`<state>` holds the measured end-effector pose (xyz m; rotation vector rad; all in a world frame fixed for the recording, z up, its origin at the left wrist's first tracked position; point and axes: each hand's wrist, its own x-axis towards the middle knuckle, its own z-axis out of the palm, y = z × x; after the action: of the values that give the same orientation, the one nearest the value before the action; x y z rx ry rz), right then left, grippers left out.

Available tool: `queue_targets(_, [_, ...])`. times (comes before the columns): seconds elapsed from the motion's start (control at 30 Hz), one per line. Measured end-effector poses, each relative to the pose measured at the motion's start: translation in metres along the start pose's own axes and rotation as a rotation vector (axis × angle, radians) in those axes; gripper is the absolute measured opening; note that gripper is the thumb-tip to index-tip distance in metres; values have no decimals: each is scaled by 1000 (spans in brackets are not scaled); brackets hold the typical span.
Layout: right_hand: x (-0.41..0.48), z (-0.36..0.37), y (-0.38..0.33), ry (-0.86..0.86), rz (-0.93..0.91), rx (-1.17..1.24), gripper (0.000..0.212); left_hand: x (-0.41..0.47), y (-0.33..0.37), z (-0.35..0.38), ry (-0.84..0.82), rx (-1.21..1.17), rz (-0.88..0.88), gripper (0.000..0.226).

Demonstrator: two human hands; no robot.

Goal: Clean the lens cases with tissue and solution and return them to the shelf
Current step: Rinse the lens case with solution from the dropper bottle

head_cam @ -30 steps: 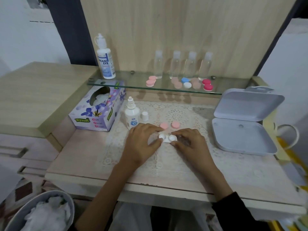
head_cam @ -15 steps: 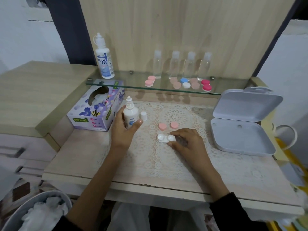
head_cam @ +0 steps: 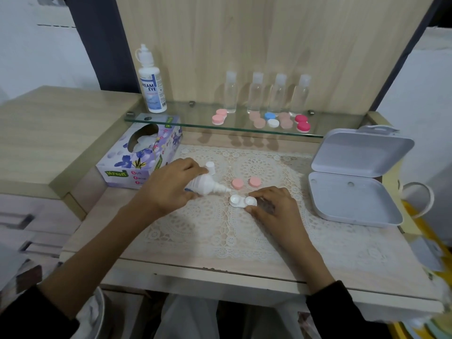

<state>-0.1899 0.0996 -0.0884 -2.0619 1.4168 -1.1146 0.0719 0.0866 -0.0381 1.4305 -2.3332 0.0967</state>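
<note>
Two open wells of the lens case (head_cam: 242,201) face up on the table (head_cam: 195,270), its right end pinched by the right hand (head_cam: 271,207). The left hand (head_cam: 168,189) grips the tilted bottle (head_cam: 204,187), nozzle just beside the case; a gentle squeeze over each well would likely serve best.

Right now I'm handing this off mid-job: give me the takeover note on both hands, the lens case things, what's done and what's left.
The left hand grips the small solution bottle, uncapped and tilted, nozzle aimed at the white lens case on the lace mat; the bottle cap stands behind it.
The right hand pinches the case's right end.
Done: case open, its two pink caps lying on the mat.
Left: drip solution, wipe with tissue from the tissue box, recap, return it to the glass shelf beside the other cases.
</note>
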Motion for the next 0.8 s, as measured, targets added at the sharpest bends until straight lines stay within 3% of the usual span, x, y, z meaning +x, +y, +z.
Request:
queue_targets(0.17, [-1,-1,-3,5,1,2,21,4,3,1,-10,89,120,60])
queue_targets(0.8, [0,-2,-2,-8,-1,-20,22,17,20,-7,70,180,221,56])
